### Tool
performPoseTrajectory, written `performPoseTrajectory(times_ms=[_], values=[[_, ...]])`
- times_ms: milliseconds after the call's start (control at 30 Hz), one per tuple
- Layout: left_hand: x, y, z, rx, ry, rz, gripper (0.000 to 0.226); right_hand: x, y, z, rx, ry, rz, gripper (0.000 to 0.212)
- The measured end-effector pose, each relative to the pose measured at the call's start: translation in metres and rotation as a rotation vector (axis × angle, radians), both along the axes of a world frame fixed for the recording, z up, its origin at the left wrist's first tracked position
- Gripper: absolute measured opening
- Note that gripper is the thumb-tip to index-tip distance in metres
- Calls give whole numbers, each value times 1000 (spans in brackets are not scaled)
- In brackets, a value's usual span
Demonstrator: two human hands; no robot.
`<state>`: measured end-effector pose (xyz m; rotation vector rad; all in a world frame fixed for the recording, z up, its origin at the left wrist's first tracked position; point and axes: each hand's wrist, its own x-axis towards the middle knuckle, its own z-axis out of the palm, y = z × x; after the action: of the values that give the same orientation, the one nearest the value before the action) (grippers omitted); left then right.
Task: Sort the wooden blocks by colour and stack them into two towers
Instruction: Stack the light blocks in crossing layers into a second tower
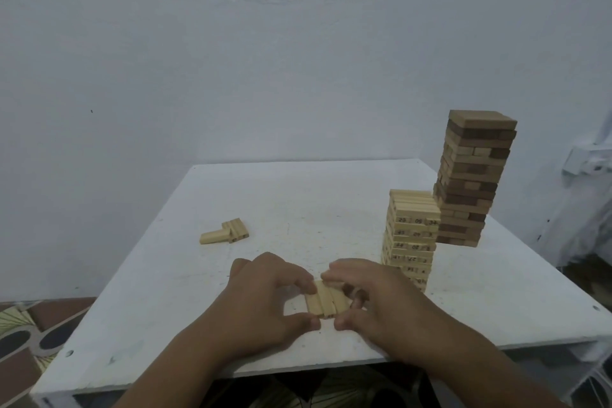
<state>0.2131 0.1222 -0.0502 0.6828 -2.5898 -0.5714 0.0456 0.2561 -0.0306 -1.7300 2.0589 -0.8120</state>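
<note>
Both hands, left (pixel 265 295) and right (pixel 381 301), lower centre: fingers (pixel 299 281) curled, pinching pale blocks (pixel 326 299) square, likely next layer for pale tower (pixel 410 235).

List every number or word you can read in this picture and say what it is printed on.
All the print is on block ends of the pale tower.
"29", "34": upper numbered row; the one between is unclear, perhaps "05".
"45": next row down; its neighbours are blurred.
"44": row below that; the rest are blurred.
"27", "4": lower rows, only roughly legible.
Loose pale blocks: dark marks, too small to read.
Brown tower: no print visible.
</note>
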Motion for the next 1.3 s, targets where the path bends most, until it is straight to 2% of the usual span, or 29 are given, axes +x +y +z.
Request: performPoseTrajectory(times_ms=[100, 267, 467, 633, 900, 1300], values=[[-2, 4, 1, -11, 15, 5, 46, 3, -4, -1, 13, 2, 16, 52], [-3, 7, 2, 38, 126, 41, 36, 5, -5, 1, -34, -40, 7, 49], [-10, 11, 40, 100, 354, -15, 46, 4, 1, 37, -244, 30, -53, 47], [-38, 13, 78, 93, 436, -48, 53, -13, 12, 68, -494, 49, -161, 52], [-94, 20, 106, 146, 408, -132, 57, -59, 36, 86, -578, -92, -258, 46], [-126, 18, 84, 241, 299, -110, 62, -88, 38, 71, -507, -248, -322, 58]])
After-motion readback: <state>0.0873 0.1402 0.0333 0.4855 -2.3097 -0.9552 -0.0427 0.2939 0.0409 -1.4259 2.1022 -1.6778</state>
